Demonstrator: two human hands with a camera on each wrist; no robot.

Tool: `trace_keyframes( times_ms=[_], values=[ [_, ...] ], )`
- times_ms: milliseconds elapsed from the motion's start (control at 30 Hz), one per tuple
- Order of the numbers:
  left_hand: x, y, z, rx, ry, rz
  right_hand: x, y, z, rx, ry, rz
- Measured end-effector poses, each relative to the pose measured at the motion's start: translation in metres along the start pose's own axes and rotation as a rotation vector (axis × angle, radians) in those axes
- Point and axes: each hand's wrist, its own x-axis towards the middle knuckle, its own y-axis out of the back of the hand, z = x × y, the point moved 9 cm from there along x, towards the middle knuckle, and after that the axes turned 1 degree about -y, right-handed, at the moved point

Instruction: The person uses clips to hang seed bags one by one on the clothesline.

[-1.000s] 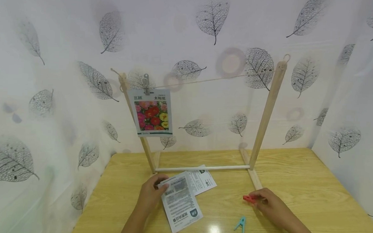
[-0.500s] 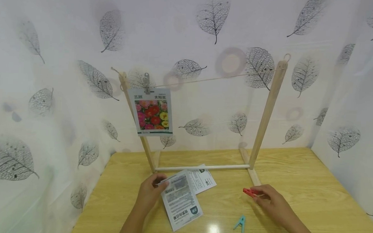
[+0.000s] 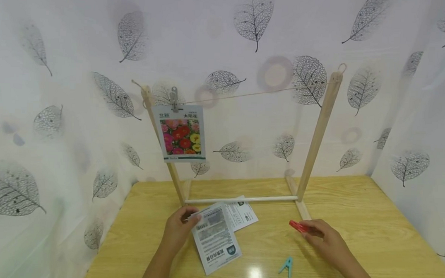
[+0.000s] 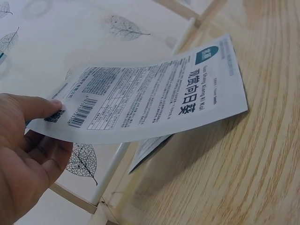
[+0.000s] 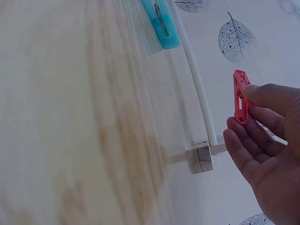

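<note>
My left hand [image 3: 178, 228] pinches one end of a seed packet [image 3: 218, 242] between thumb and fingers. In the left wrist view the packet [image 4: 140, 98] shows its printed back, with its held end raised and its far end low over the table. Under it lies a second seed packet [image 3: 243, 215], partly covered. On the right, my right hand [image 3: 326, 241] pinches a red clothespin [image 3: 298, 226] just above the table; the right wrist view shows the clothespin [image 5: 240, 96] between thumb and fingertips. A turquoise clothespin [image 3: 287, 268] lies on the table nearer me.
A wooden frame with a left post [image 3: 176, 182], a right post [image 3: 319, 139] and a white bottom rod [image 3: 272, 199] stands behind the hands. From its string [image 3: 246, 95] a flower seed packet [image 3: 181, 137] hangs by a metal clip [image 3: 174, 99]. Leaf-patterned curtain [image 3: 246, 115] surrounds the table.
My right hand has lifted slightly with the red clothespin, moving a little away from me, and the clothespin has tilted. The left hand and its packet have hardly moved.
</note>
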Motion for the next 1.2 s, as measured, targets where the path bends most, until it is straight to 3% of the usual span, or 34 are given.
trace_keyframes(
  times_ms=[767,1200],
  values=[
    [-0.0007,0.0015,0.0002,-0.061,-0.001,0.005,0.0012,0.0008,-0.0052,0.077,0.021,0.019],
    [-0.0015,0.0009,0.0047,-0.080,-0.035,0.007,0.0036,0.0017,-0.0091,0.091,0.013,0.011]
  ],
)
